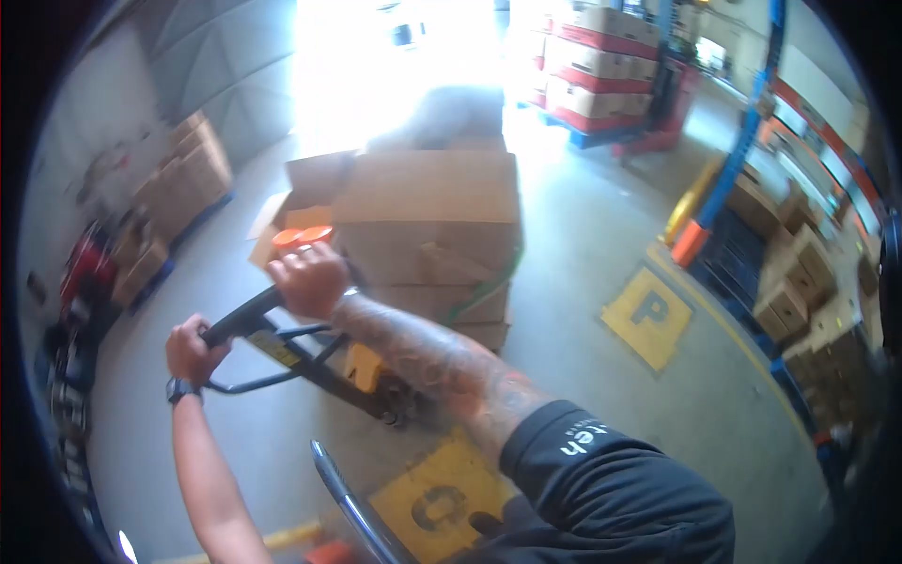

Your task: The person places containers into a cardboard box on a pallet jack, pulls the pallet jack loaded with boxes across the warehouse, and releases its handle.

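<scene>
A dark pallet jack handle (252,318) slants across the view to the left of centre. My left hand (195,348), with a watch at its wrist, is closed around the handle's lower left end. My right hand (315,280) grips its upper right end. Just beyond the right hand are orange round lids (303,237) beside an open carton. Large brown cardboard boxes (427,188) are stacked in front of the jack, with a green strap (489,287) along their side. The jack's yellow-orange lower part (365,367) shows beneath my right forearm.
Boxes on a pallet (183,179) line the left wall. Stacked red-and-white cartons (601,70) sit on a blue pallet near a bright doorway. At right stands blue-and-orange racking (728,174) with cartons. Yellow floor squares (648,320) carry letters. A dark rod (348,498) rises near my body.
</scene>
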### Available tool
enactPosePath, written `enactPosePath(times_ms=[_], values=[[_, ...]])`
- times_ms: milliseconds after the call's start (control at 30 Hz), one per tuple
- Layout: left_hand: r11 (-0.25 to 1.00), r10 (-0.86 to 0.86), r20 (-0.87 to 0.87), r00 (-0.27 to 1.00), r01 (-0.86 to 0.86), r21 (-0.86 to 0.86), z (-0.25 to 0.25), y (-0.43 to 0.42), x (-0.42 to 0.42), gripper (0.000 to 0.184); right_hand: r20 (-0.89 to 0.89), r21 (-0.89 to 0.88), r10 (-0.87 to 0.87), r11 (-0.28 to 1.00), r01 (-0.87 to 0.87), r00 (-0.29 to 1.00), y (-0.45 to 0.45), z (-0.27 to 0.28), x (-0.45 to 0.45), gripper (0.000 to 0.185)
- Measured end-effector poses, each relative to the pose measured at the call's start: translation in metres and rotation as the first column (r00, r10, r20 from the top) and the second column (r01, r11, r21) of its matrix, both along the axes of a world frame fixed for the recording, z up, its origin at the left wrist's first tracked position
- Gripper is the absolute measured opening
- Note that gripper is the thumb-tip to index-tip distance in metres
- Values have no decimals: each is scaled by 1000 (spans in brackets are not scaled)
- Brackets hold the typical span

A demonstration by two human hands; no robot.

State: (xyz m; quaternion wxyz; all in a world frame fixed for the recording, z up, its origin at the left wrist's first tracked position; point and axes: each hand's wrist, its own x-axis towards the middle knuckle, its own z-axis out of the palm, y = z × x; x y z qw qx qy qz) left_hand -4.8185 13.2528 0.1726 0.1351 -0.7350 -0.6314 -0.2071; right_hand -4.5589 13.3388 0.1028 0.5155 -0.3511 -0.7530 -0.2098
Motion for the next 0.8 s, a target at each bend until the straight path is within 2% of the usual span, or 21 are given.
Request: enactPosePath(times_ms=[67, 133, 167, 267, 300, 333, 367, 400, 433, 500, 633, 667, 733, 800], values=[[996, -61, -4, 998, 61, 59, -23, 53, -23, 34, 18, -172, -1, 985, 4, 1000, 36, -9, -12, 11], [998, -63, 49, 997, 61, 31, -35, 115, -41, 34, 44, -85, -76, 993, 79, 996, 83, -16, -20, 11], [999, -51, 71, 996, 52, -8, -35, 146, -39, 32, 64, -104, -85, 990, 92, 994, 110, -16, -19, 12], [985, -151, 56, 987, 145, 92, -56, 238, -49, 31, 48, -104, -94, 990, 98, 994, 189, -35, -28, 19], [984, -149, 75, 986, 141, 108, -90, 245, -50, 31, 87, -102, -113, 987, 121, 990, 196, -60, -29, 20], [983, -163, 90, 982, 154, 99, -92, 272, -53, 31, 98, -111, -143, 982, 154, 985, 219, -61, -33, 21], [982, -175, 105, 979, 166, 88, -99, 290, -72, 32, 93, -108, -162, 979, 171, 983, 237, -75, -54, 21], [971, -179, 6, 984, 175, 165, -110, 328, -90, 32, 84, -102, -172, 978, 180, 982, 267, -78, -66, 21], [974, -183, 35, 982, 176, 143, -117, 354, -111, 33, 76, -93, -184, 977, 191, 980, 288, -84, -86, 21], [979, -181, 55, 982, 174, 105, -122, 393, -136, 34, 60, -74, -218, 972, 222, 974, 326, -93, -115, 18], [988, -148, 47, 988, 145, 53, -123, 447, -169, 36, 78, -30, -176, 983, 179, 981, 385, -99, -149, 18], [984, -171, 43, 984, 169, 56, -121, 464, -174, 37, 48, -80, -127, 988, 131, 991, 399, -99, -153, 17], [976, -209, -23, 978, 210, 56, -115, 496, -178, 39, 77, -106, -181, 976, 189, 980, 431, -102, -162, 16], [979, -197, 27, 980, 196, 52, -115, 531, -181, 40, 50, -29, -209, 977, 211, 977, 459, -100, -165, 16]])
